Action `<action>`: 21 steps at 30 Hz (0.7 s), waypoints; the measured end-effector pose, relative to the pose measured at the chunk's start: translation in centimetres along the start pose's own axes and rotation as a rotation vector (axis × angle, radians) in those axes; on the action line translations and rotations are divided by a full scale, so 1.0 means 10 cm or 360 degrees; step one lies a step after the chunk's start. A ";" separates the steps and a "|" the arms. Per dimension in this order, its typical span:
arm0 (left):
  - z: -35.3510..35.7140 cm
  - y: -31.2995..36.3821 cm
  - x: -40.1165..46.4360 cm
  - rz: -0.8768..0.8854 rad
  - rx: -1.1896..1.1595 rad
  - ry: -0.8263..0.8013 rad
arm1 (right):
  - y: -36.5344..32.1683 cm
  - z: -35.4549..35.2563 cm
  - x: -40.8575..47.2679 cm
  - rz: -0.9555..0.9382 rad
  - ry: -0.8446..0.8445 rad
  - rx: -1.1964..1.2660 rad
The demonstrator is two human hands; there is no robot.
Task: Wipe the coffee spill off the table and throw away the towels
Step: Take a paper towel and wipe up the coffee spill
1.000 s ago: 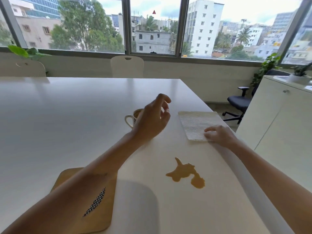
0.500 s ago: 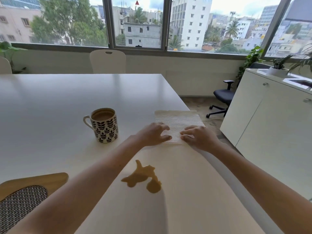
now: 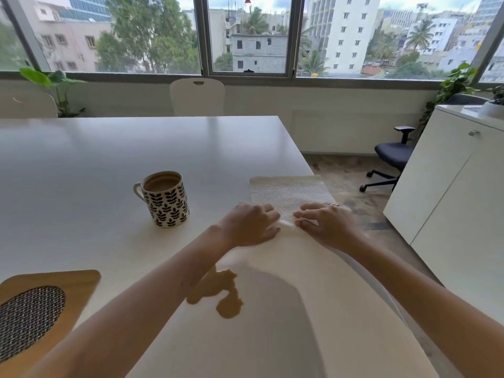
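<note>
Our left hand (image 3: 249,223) and right hand (image 3: 324,223) pinch the near edge of the paper towel (image 3: 289,193) right of centre, the coffee spill (image 3: 218,291) waiting lower centre, and our left forearm risks smearing it if we drag back low.

Bright office corner with a city view

A wide window (image 3: 251,36) shows trees and pale buildings in daylight. A white chair (image 3: 197,96) stands at the table's far side, a dark office chair (image 3: 392,156) on the mottled floor (image 3: 343,173) beside a white cabinet (image 3: 450,192), leafy plants (image 3: 53,83) in the corners.
</note>
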State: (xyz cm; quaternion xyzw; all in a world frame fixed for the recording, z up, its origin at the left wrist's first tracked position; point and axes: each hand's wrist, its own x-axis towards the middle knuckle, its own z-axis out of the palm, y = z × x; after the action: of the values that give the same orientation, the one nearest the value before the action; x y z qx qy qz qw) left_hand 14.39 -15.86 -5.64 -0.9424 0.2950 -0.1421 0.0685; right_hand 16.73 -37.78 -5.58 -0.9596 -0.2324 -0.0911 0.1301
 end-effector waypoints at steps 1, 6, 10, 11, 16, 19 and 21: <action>0.01 0.03 0.01 0.0004 -0.0003 0.0029 | 0.00 0.00 0.00 -0.0018 0.0011 -0.0003; -0.12 0.18 0.08 -0.0051 0.0086 -0.0036 | 0.02 -0.01 0.00 -0.0038 0.0017 -0.0029; -0.26 0.18 0.15 -0.0026 0.0070 -0.0156 | 0.05 0.00 0.01 -0.0068 -0.0013 -0.0019; -0.29 0.16 0.16 -0.0007 0.0006 -0.0189 | 0.06 0.00 0.00 -0.0071 -0.0006 -0.0020; -0.34 0.10 0.12 0.0005 -0.0246 -0.0339 | 0.09 0.02 0.00 -0.0083 -0.0014 -0.0069; -0.30 0.09 0.09 0.0001 -0.0198 -0.0256 | 0.11 0.05 0.02 -0.0097 -0.0022 -0.0052; -0.27 0.08 0.09 0.0008 -0.0179 -0.0215 | 0.12 0.06 0.02 -0.0105 -0.0013 -0.0046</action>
State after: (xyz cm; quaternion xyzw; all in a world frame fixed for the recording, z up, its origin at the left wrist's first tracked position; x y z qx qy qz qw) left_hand 13.80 -17.13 -3.07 -0.9515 0.2994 -0.0611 0.0355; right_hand 17.55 -38.60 -6.34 -0.9535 -0.2630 -0.0948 0.1123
